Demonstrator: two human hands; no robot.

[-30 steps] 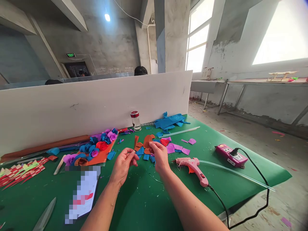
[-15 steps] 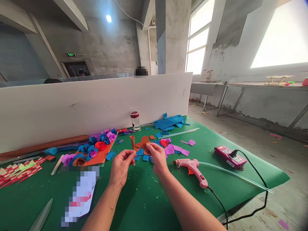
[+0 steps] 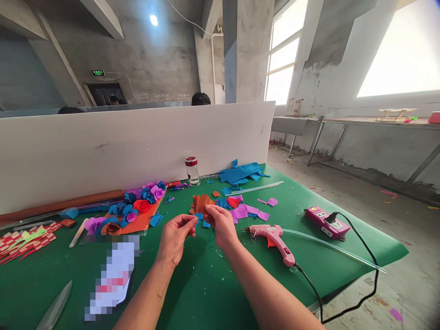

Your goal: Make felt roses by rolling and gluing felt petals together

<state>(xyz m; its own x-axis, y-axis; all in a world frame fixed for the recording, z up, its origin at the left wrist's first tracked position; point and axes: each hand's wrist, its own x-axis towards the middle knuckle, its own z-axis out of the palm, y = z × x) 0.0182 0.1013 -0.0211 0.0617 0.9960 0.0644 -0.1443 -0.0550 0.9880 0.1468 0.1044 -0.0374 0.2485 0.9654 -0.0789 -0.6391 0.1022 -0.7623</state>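
My left hand [image 3: 178, 236] is closed, thumb and fingertips pinching the lower end of a small rolled strip of orange-brown crepe paper [image 3: 195, 204] that stands upright. To its right, my right hand [image 3: 222, 223] pinches a rounded orange-brown paper petal [image 3: 205, 200] at its edge. In this view the petal overlaps the roll; whether they touch I cannot tell. Behind the hands lie loose paper pieces, among them purple squares [image 3: 241, 211] and a red piece [image 3: 233, 202]. A pink hot glue gun [image 3: 271, 233] rests on its side right of my right hand.
Finished paper flowers [image 3: 142, 206] lie at the left, near a phone [image 3: 115, 279] and a blade [image 3: 55, 307]. A lidded glass jar [image 3: 193, 174] stands before the white board [image 3: 137, 146]. At the right, a purple power strip [image 3: 326, 222] has a black cable trailing over the table edge.
The rolled strip and the petal have come together, the roll moving right until it overlaps the petal in view. Both hands keep their pinch. The camera view has shifted slightly.
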